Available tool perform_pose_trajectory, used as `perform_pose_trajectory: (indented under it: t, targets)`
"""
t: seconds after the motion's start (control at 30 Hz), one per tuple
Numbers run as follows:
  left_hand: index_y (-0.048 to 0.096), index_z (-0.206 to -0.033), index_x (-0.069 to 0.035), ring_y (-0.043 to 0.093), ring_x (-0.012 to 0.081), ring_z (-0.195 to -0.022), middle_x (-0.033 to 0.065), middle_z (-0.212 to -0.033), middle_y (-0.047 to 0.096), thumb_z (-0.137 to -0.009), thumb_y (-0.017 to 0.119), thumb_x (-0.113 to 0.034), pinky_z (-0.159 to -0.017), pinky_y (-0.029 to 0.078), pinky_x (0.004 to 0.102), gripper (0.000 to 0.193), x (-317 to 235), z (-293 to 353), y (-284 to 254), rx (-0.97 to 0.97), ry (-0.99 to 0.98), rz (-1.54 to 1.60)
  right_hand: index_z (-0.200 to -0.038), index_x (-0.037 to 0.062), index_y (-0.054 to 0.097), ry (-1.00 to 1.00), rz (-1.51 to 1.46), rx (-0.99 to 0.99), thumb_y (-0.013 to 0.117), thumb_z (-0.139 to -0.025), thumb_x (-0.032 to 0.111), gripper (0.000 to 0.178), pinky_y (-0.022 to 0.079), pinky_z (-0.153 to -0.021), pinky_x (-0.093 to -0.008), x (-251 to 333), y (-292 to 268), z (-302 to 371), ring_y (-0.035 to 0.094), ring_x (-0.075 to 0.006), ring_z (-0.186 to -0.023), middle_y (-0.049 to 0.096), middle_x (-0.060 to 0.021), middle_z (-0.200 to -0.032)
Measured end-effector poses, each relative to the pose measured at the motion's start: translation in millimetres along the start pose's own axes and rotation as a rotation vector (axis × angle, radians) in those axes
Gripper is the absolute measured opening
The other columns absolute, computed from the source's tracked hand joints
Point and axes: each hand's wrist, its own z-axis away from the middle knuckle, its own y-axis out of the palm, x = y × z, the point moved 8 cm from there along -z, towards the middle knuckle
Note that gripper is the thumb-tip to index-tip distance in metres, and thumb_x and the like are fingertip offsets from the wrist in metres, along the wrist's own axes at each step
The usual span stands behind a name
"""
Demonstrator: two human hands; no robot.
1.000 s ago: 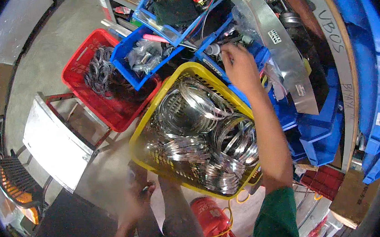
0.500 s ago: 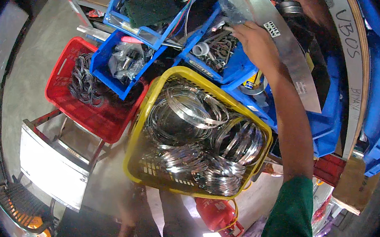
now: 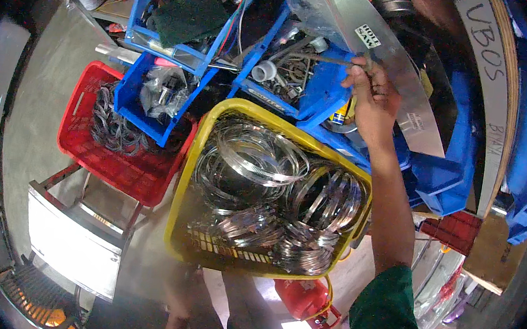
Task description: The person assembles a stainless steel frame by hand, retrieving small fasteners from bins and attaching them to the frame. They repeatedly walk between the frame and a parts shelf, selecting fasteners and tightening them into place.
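Observation:
My right hand (image 3: 374, 99) is raised over the blue parts bin (image 3: 320, 100) at the upper middle. Its fingers are closed on a thin, grey-brown metal rod (image 3: 324, 59), which points left across the bin. Small metal parts and a white plastic pipe piece (image 3: 263, 71) lie in that bin. Low in the view, my left hand (image 3: 181, 299) is smeared by motion below the yellow basket (image 3: 175, 222); its fingers cannot be made out. Several coils of shiny metal banding (image 3: 263, 164) fill the yellow basket.
A red basket (image 3: 74, 118) with dark looped pieces stands left, overlapped by a small blue bin (image 3: 131, 104). Another blue bin (image 3: 143, 0) holds a dark green pad and a red tool. A curved metal sheet (image 3: 403, 95) borders the right. A red gas cylinder (image 3: 304, 298) stands below.
My right hand has drawn back from the bin, toward me and to the right, with the metal rod now showing in its fingers. The whole view has shifted slightly.

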Motion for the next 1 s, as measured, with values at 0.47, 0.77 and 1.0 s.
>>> perform_pose_trajectory:
  t: [0.47, 0.77, 1.0]
  targets:
    - [0.058, -0.087, 0.005, 0.055, 0.0145, -0.078, 0.0064, -0.083, 0.061, -0.087, 0.063, -0.007, -0.072, 0.045, 0.0282, 0.013, 23, 8, -3, -0.056, 0.146, -0.223, -0.110, 0.0023, 0.064, 0.043, -0.124, 0.086, 0.060, -0.097, 0.015, 0.019, 0.050, -0.075, -0.0264, -5, 0, 13, 0.066, -0.0124, -0.080, 0.069, -0.0072, -0.088]
    - [0.056, -0.097, 0.004, 0.061, 0.0178, -0.091, 0.0092, -0.094, 0.063, -0.084, 0.062, -0.006, -0.085, 0.049, 0.0319, 0.018, 4, 14, 8, 0.011, 0.061, 0.025, -0.107, 0.0021, 0.069, -0.047, 0.056, -0.168, 0.066, -0.092, 0.013, 0.019, 0.050, -0.071, -0.0275, 2, -11, 40, 0.066, -0.0140, -0.077, 0.071, -0.0085, -0.087]
    - [0.051, -0.107, 0.003, 0.060, 0.0228, -0.100, 0.0105, -0.103, 0.057, -0.085, 0.063, -0.001, -0.090, 0.049, 0.0352, 0.026, 17, 15, 7, 0.126, 0.043, -0.130, -0.102, 0.0087, 0.070, -0.747, 0.795, -0.010, 0.073, -0.078, 0.009, 0.024, 0.048, -0.069, -0.0330, 61, 39, 42, 0.063, -0.0221, -0.077, 0.066, -0.0079, -0.084]
